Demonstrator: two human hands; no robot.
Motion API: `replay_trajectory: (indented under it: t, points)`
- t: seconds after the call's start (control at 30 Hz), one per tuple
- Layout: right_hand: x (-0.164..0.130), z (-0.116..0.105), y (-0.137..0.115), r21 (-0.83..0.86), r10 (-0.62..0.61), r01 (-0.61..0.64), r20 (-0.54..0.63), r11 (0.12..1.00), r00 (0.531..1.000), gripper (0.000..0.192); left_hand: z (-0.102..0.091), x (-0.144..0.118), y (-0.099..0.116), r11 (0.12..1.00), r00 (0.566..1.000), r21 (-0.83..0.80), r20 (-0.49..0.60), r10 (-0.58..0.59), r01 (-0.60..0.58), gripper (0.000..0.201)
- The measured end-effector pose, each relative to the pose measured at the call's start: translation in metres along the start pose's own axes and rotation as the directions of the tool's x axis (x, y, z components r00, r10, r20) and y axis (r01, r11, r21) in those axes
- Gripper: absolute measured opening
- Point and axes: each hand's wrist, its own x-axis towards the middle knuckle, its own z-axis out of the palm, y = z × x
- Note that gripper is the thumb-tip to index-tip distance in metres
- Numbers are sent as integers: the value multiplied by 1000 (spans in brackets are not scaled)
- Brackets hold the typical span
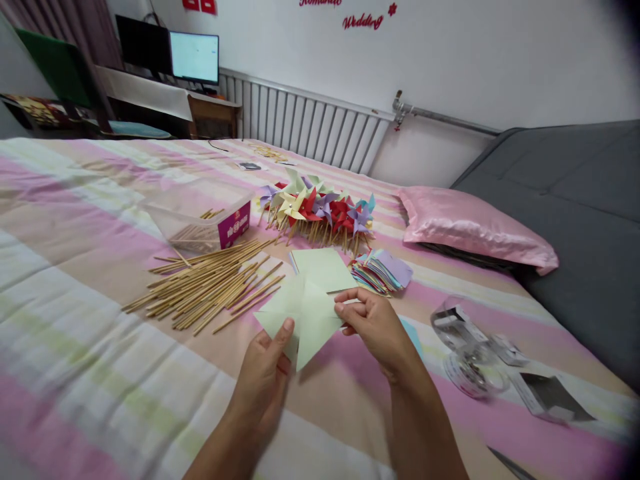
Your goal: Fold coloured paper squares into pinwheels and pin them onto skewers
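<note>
Hands are gripping a pale green paper sheet [307, 313] just above the striped bedspread [75, 373]: the left hand [265, 377] is pinching its lower edge with thumb closed on it, the right hand [373, 323] is pinching its right corner. Wooden sticks [210, 283] are lying just left of the sheet, finished pinwheels [320, 207] beyond it.

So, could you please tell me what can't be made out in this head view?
- Green paper: its lower edge is covered by the left hand, its right corner by the right hand.
- Box: label print too small to read.
- Wall lettering: partly cut off by the top edge.
- Dark object: cut off by the bottom edge.
</note>
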Motion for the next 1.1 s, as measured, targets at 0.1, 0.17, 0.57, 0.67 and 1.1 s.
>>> replay_trajectory:
  t: [0.1,0.17,0.57,0.67,1.1]
  points:
    - [-3,1,-3,-8,-9,9,71,1000,997,22,0,1,0,1000,996,18,-87,27,-25,43]
    - [-5,0,-5,-18,-36,39,128,999,991,22,-1,2,1,998,991,27,-120,53,-50,48]
    - [-9,-11,-11,-57,-90,106,241,993,966,29,-4,1,3,992,990,114,-127,61,-47,45]
    - [-9,-8,-9,5,-70,70,236,998,969,37,-3,-1,2,975,989,215,-118,87,-60,42]
    - [5,-9,2,-55,-376,372,-149,926,914,12,-17,11,-4,899,918,377,-228,324,-224,49]
